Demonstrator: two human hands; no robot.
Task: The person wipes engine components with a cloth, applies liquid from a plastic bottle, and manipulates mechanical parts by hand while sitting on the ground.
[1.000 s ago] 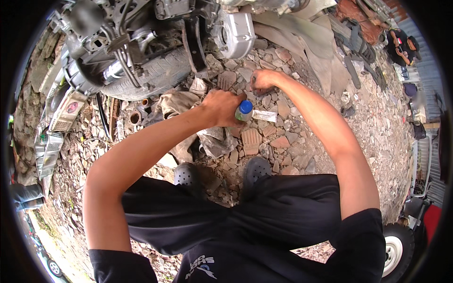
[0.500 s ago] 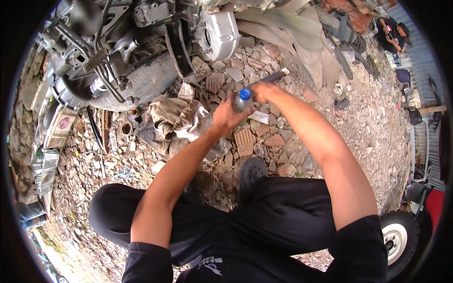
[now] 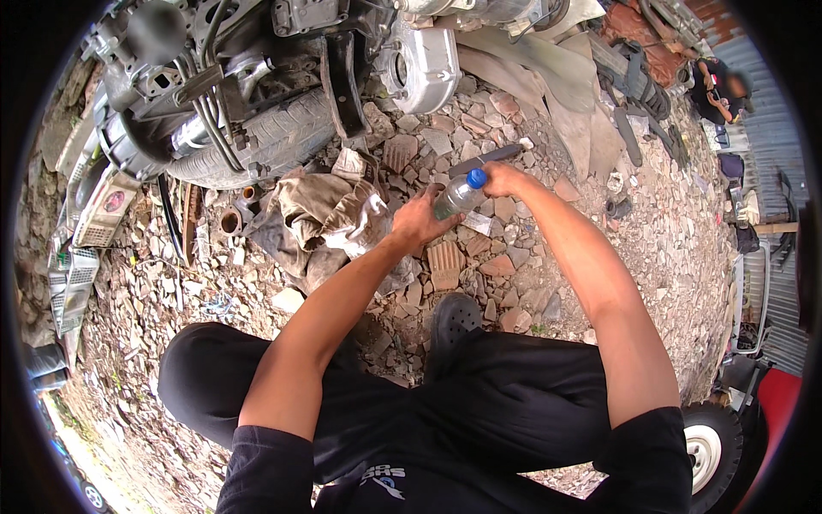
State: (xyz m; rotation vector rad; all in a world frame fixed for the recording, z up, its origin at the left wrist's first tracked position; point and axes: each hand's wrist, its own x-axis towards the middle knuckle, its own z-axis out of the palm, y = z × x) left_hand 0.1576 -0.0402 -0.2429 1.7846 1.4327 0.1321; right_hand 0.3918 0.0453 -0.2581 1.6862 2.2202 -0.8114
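Observation:
My left hand is wrapped round a clear plastic bottle with a blue cap. The bottle leans, its capped end toward the upper right. Close beside the cap is my right hand, its fingers curled and partly hidden; whether they touch the cap or hold something, I cannot make out. A long, flat dark piece shows just beyond the right hand, over the rubble. Under the bottle lies a whitish flat scrap.
A crumpled beige cloth lies left of my left hand. Beyond it are a tyre, a dark metal bracket and a pale metal housing. Broken tiles cover the ground. Another person is at the far right.
The bottle has gone from nearly upright to leaning right. Both hands have shifted slightly right, the right hand staying near the cap. The whole view has shifted a little.

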